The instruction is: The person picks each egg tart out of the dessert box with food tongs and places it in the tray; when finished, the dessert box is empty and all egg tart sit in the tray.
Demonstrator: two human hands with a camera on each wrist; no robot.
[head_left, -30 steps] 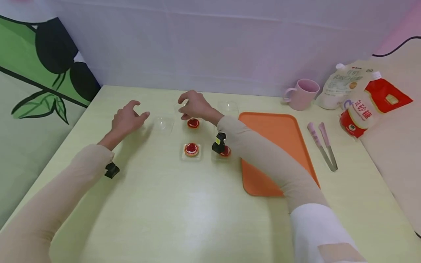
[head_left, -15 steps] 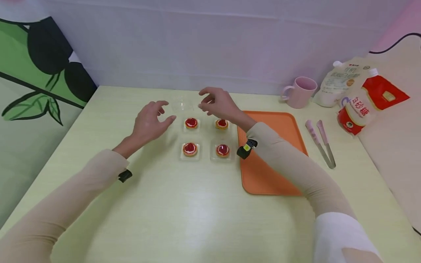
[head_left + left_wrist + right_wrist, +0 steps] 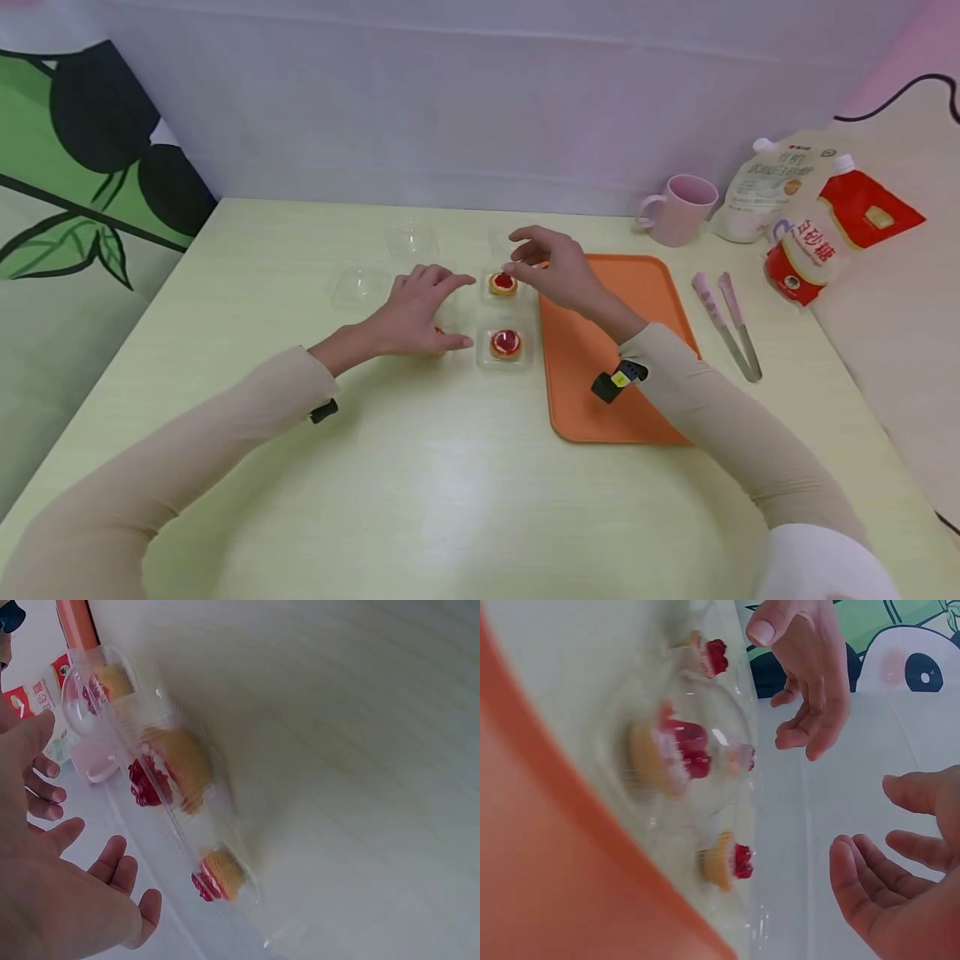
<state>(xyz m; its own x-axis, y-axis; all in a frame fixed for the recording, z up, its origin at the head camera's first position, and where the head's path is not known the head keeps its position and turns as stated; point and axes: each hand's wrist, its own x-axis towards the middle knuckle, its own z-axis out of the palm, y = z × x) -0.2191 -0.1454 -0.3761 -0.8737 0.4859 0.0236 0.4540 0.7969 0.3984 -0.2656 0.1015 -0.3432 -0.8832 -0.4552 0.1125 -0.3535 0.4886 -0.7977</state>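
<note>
My left hand [image 3: 420,312] is above the left pair of small tarts, fingers spread and holding nothing. It hides most of those tarts in the head view. Just right of its thumb, the front right tart [image 3: 506,343] sits in a clear plastic tray under a transparent dome [image 3: 712,742]. Behind it is the back right tart [image 3: 502,284], red-topped, in its own clear tray. My right hand [image 3: 555,271], fingers loosely bent with nothing in them, hovers beside that tart. In the left wrist view an uncovered tart [image 3: 174,771] stands near my left fingers.
Clear lids lie on the table: one at left [image 3: 362,285], another at the back [image 3: 412,240]. An orange tray [image 3: 622,400] is at right. Beyond it are a pair of tongs-like pink-handled knives [image 3: 731,325], a pink mug [image 3: 682,208], a red-and-white sugar bag [image 3: 817,242] and a whitish pouch [image 3: 772,192].
Both hands have moved right. My left hand has come over the left tarts, and my right hand has passed from the back lids to the orange tray's far left corner.
</note>
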